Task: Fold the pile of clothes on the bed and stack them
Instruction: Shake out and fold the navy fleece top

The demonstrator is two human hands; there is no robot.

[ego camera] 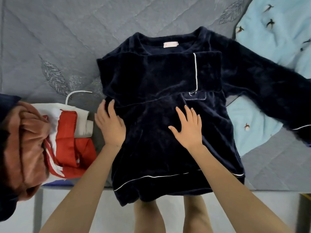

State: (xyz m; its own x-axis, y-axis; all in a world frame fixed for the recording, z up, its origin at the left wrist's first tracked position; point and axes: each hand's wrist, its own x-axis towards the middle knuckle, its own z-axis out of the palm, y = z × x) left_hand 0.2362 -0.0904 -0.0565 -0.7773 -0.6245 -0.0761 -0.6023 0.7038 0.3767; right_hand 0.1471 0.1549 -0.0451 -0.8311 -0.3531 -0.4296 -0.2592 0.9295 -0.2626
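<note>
A dark navy velvet top (pixel 159 148) with white piping lies flat on the grey quilted bed (pixel 67 39), collar away from me. Its left sleeve is folded across the chest; the right sleeve (pixel 269 91) stretches out to the right. My left hand (pixel 110 125) lies with straight fingers on the top's left edge. Spread flat, my right hand (pixel 188 127) presses on the middle of the top. The hem hangs over the bed's near edge.
A pile of clothes sits at the left: a red and white garment (pixel 67 138) with a white cord, and a rust-coloured garment (pixel 23 148) at the frame's edge. A light blue blanket (pixel 277 31) with small bird prints lies at the right. My legs show below the bed edge.
</note>
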